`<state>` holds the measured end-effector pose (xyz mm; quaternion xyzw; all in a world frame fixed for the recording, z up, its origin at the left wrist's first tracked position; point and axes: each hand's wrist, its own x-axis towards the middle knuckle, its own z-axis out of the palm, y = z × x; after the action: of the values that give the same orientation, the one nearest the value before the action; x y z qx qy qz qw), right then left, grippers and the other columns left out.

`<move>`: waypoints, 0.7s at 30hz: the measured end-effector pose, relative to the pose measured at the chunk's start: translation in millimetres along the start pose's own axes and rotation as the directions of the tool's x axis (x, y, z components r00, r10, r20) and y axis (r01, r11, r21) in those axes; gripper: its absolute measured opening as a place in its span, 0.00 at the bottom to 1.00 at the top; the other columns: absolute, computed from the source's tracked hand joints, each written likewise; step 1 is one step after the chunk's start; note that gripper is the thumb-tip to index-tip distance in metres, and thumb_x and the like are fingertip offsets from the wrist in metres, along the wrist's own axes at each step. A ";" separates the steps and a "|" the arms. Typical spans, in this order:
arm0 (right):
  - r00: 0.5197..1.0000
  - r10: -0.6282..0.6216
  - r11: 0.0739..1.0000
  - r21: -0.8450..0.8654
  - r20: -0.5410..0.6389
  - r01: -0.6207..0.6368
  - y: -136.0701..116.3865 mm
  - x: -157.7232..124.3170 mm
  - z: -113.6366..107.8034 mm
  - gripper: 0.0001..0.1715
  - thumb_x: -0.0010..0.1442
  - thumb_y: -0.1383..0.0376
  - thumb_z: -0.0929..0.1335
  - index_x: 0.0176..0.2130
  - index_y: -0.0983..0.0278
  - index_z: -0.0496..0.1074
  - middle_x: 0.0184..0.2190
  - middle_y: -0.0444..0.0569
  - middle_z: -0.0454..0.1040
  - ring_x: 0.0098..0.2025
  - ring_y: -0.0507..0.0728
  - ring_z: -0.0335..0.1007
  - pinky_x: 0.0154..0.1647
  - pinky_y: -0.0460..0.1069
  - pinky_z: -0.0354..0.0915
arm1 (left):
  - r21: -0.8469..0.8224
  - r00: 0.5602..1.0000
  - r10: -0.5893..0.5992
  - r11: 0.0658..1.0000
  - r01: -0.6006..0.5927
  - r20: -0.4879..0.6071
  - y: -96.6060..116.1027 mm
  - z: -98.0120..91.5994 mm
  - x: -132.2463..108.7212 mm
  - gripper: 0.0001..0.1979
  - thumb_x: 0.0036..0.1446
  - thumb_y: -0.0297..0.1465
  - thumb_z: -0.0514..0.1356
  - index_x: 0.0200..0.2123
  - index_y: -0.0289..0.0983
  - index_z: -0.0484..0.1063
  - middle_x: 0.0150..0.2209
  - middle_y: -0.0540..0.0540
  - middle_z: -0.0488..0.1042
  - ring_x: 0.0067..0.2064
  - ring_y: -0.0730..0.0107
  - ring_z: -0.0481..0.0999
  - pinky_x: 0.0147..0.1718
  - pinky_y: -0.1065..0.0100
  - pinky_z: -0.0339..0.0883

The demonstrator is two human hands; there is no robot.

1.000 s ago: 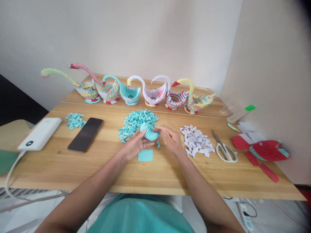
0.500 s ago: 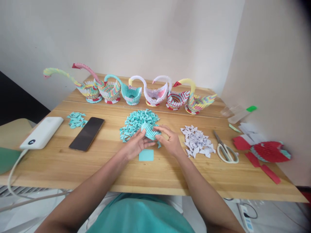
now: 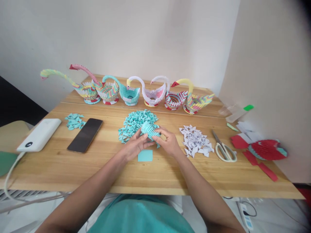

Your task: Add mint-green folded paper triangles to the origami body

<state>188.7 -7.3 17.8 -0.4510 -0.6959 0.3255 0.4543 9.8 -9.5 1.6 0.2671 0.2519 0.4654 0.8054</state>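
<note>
- Left hand (image 3: 134, 146) and right hand (image 3: 168, 142) both pinch the small turquoise folded-paper assembly (image 3: 150, 128) from opposite sides, which braces it.
- It sits just above the wooden table (image 3: 170, 174), at the edge of the turquoise folded-piece pile (image 3: 136, 121); spares within reach.

The paper shape (image 3: 150, 128) is light blue-green. It is made of lots of tiny folded paper bits pushed into each other in rows, so it looks ribbed and a bit spiky. It is small and curved, like part of a little bowl. The left hand (image 3: 134, 146) pinches its left side with the fingertips, and the right hand (image 3: 168, 143) pinches its right side. It is tipped a little. It is about halfway between the left and right edges of the worktop (image 3: 73, 168), well in from the front edge.
</note>
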 end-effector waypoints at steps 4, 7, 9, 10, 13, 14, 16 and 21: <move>0.999 0.021 0.999 0.033 -0.042 -0.019 -2.6 2.7 -13.6 0.19 0.61 0.53 0.70 0.49 0.57 0.78 0.48 0.50 0.80 0.52 0.62 0.74 0.57 0.57 0.65 | -0.026 0.993 0.091 0.995 -0.093 -0.068 7.0 -4.1 3.5 0.17 0.53 0.30 0.69 0.45 0.39 0.70 0.44 0.47 0.79 0.43 0.66 0.81 0.54 0.53 0.72; 0.989 0.088 0.994 -0.058 -0.116 -0.096 6.0 7.3 -30.8 0.18 0.64 0.54 0.67 0.48 0.59 0.77 0.45 0.50 0.81 0.49 0.61 0.76 0.54 0.56 0.66 | -0.068 0.981 0.163 0.983 -0.171 -0.108 15.4 -7.9 6.3 0.14 0.53 0.32 0.69 0.40 0.38 0.69 0.42 0.48 0.79 0.45 0.65 0.81 0.52 0.57 0.73; 0.990 0.105 0.975 -0.189 -0.092 -0.120 17.1 10.3 -39.8 0.14 0.64 0.57 0.67 0.44 0.59 0.79 0.44 0.50 0.82 0.47 0.60 0.76 0.51 0.55 0.67 | -0.088 0.978 0.170 0.980 -0.181 -0.119 19.1 -10.2 7.6 0.14 0.52 0.34 0.70 0.38 0.38 0.69 0.41 0.49 0.80 0.46 0.63 0.81 0.51 0.59 0.74; 0.993 0.101 0.957 -0.268 -0.059 -0.113 23.2 11.5 -42.6 0.12 0.64 0.59 0.67 0.43 0.59 0.79 0.42 0.50 0.82 0.45 0.60 0.77 0.48 0.55 0.67 | -0.093 0.979 0.161 0.981 -0.173 -0.125 20.0 -11.2 8.2 0.15 0.52 0.35 0.70 0.38 0.38 0.69 0.40 0.48 0.80 0.46 0.61 0.81 0.50 0.60 0.74; 0.999 0.038 0.888 -0.459 0.025 -0.022 38.0 12.6 -42.3 0.10 0.64 0.65 0.67 0.39 0.60 0.80 0.38 0.51 0.81 0.42 0.59 0.75 0.45 0.54 0.66 | -0.101 0.980 0.120 0.985 -0.137 -0.158 19.1 -13.9 9.5 0.15 0.52 0.38 0.70 0.37 0.38 0.69 0.38 0.48 0.79 0.47 0.59 0.81 0.48 0.61 0.74; 0.999 0.013 0.871 -0.492 0.047 0.012 40.9 12.2 -39.8 0.10 0.64 0.66 0.67 0.39 0.60 0.79 0.38 0.51 0.81 0.42 0.59 0.75 0.45 0.53 0.65 | -0.104 0.979 0.111 0.986 -0.129 -0.169 18.1 -14.4 9.8 0.15 0.53 0.38 0.69 0.38 0.38 0.70 0.38 0.47 0.79 0.47 0.59 0.81 0.47 0.62 0.74; 0.995 -0.032 0.850 -0.521 0.092 0.076 43.8 10.6 -32.5 0.11 0.65 0.68 0.66 0.42 0.60 0.79 0.40 0.51 0.80 0.44 0.59 0.73 0.46 0.52 0.65 | -0.107 0.978 0.107 0.986 -0.128 -0.181 16.0 -14.7 10.2 0.16 0.53 0.40 0.69 0.40 0.38 0.70 0.39 0.47 0.79 0.46 0.60 0.81 0.44 0.63 0.75; 0.981 -0.027 0.738 -0.658 0.192 0.149 43.0 9.0 -15.4 0.14 0.66 0.69 0.66 0.50 0.61 0.77 0.43 0.53 0.78 0.47 0.59 0.71 0.48 0.51 0.64 | -0.125 0.981 0.097 0.985 -0.118 -0.166 12.6 -12.9 10.1 0.19 0.49 0.41 0.71 0.38 0.38 0.70 0.35 0.48 0.78 0.43 0.59 0.81 0.40 0.64 0.75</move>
<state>215.6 18.1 -10.6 -0.5210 -0.8228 0.0696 0.2163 -1.9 7.2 -1.0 0.1876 0.2687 0.5439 0.7725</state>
